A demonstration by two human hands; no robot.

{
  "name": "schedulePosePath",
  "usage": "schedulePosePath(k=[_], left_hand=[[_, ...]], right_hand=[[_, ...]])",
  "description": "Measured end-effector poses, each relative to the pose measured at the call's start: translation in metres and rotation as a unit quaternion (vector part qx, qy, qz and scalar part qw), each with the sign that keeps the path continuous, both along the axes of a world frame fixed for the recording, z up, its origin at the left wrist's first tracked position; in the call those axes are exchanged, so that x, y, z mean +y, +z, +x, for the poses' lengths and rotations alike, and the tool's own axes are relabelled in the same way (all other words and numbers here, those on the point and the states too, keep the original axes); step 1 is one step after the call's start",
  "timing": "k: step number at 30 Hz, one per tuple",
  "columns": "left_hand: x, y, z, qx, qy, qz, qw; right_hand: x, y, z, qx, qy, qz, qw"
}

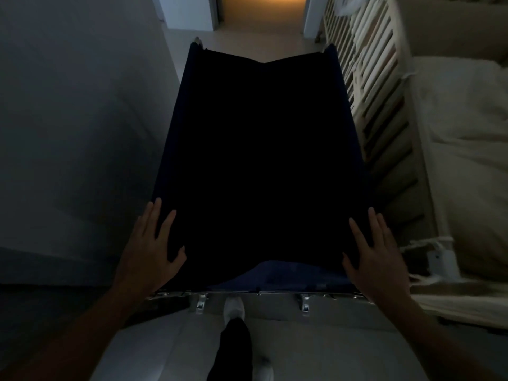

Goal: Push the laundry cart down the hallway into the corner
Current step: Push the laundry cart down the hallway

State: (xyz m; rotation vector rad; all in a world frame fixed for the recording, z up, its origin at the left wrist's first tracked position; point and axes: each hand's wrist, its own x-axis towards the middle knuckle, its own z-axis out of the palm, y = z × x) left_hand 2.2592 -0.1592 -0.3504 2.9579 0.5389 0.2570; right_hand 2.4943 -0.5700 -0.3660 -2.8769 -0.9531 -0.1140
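Both hands, left [149, 247] and right [375, 253], lie flat and open-fingered on the dark laundry cart's [261, 149] near corners, gripping nothing.

The inside of the laundry cart [261, 160] is lost in black, its contents impossible to make out. Both forearms run out of the picture at the bottom corners. The palm of the left hand [149, 248] and of the right hand [376, 257] face down against the cart's near corners, hidden. The bed [461, 160] is cut by the right edge, the doorway [264, 12] by the top. The cart's frame hides all but two casters [200, 302].
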Motion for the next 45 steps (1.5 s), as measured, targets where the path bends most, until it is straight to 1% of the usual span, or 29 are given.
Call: schedulePosePath(k=[7, 12, 16, 27, 37, 45], left_hand=[[0.033, 0.002, 0.057, -0.003, 0.001, -0.01, 1.0], [0.07, 0.002, 0.106, 0.006, -0.002, -0.013, 1.0], [0.101, 0.0, 0.142, 0.007, -0.007, -0.011, 1.0], [0.175, 0.0, 0.237, 0.017, 0.001, -0.048, 0.999], [0.216, 0.016, 0.306, 0.026, 0.022, -0.061, 0.998], [0.25, 0.019, 0.374, 0.03, 0.037, -0.06, 0.997]], right_hand=[[0.034, 0.0, 0.058, 0.002, 0.0, -0.014, 1.0], [0.07, 0.002, 0.103, -0.006, -0.006, -0.006, 1.0], [0.098, 0.003, 0.139, -0.002, -0.011, -0.019, 1.0], [0.175, 0.009, 0.23, 0.007, -0.021, -0.031, 0.999], [0.225, 0.01, 0.302, 0.01, -0.011, -0.035, 0.999], [0.267, 0.011, 0.381, 0.012, 0.0, -0.034, 0.999]])
